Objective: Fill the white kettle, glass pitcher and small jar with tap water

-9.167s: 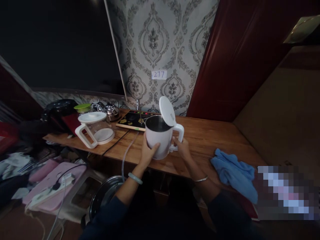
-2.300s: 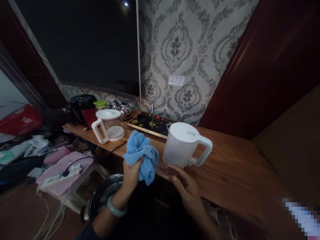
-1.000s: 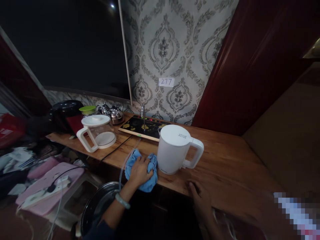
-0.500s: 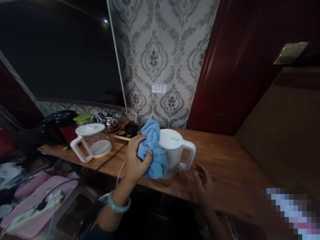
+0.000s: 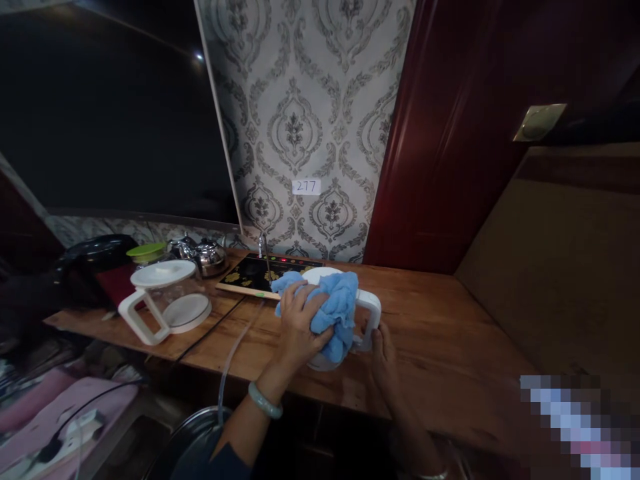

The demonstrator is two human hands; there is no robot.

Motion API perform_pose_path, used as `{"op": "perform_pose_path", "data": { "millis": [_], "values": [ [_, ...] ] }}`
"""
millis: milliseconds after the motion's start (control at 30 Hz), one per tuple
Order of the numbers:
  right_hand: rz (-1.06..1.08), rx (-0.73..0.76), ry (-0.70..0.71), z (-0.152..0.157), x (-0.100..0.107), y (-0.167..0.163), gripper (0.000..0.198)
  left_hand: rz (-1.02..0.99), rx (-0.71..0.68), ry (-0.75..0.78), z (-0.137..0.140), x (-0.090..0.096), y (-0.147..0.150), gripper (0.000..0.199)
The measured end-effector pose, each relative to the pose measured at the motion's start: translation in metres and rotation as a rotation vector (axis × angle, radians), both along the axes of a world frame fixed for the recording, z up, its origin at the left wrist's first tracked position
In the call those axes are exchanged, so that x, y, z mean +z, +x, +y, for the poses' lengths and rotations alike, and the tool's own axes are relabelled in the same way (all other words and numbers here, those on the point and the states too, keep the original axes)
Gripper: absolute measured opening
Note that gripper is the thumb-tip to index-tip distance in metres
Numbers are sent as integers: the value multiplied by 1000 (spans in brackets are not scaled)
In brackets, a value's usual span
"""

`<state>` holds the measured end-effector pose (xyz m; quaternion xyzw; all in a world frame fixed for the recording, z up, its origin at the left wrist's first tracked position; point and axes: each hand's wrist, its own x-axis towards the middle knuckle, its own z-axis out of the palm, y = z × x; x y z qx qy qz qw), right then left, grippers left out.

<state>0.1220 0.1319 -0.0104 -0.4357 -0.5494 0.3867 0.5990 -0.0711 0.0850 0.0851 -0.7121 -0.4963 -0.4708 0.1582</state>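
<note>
Bunched blue cloth (image 5: 339, 308) and left hand (image 5: 301, 327) cover most of the white kettle (image 5: 323, 273), spout side included, and block the near right part of the black panel (image 5: 250, 272) beyond; left palm hidden against the cloth. Right hand (image 5: 386, 360) dim and blurred by the handle (image 5: 374, 308), contact cannot be told. Far left, dark screen (image 5: 110, 113) cut by the frame; near left, pink stool (image 5: 117, 402) and metal basin (image 5: 193, 433) likewise; near right, pixelated patch (image 5: 575, 423), contents unreadable.
</note>
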Motion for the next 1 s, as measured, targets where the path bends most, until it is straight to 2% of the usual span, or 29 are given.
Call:
{"op": "perform_pose_path", "data": {
  "millis": [133,233,367,467,533,600,700,767,867,933,1000],
  "values": [
    [-20,13,32,2,0,1,59,-52,4,181,2,-23,4,43],
    [-16,8,23,3,-1,1,56,-85,30,227,2,-50,7,48],
    [-21,-16,20,3,-2,0,55,-112,97,166,-3,-98,4,58],
    [-16,-30,30,2,-2,-1,57,-182,130,63,-10,-134,-1,63],
    [-8,-39,25,2,-2,-1,59,-266,157,-7,-17,-150,-4,61],
    [-6,-35,12,2,-2,-2,59,-375,160,-103,-24,-156,-8,57],
    [-3,-18,-8,1,-1,-2,60,-586,150,-266,-37,-145,-16,51],
    [11,-14,-16,1,-2,-2,60,-714,143,-300,-45,-124,-22,48],
    [50,3,-16,2,-3,-3,59,-752,137,-127,-56,-70,-31,49],
    [67,-5,-2,4,-4,-4,58,-657,111,4,-54,-23,-34,52],
    [68,-24,20,5,-6,-5,58,-507,62,80,-40,24,-34,54]
  ]
}}
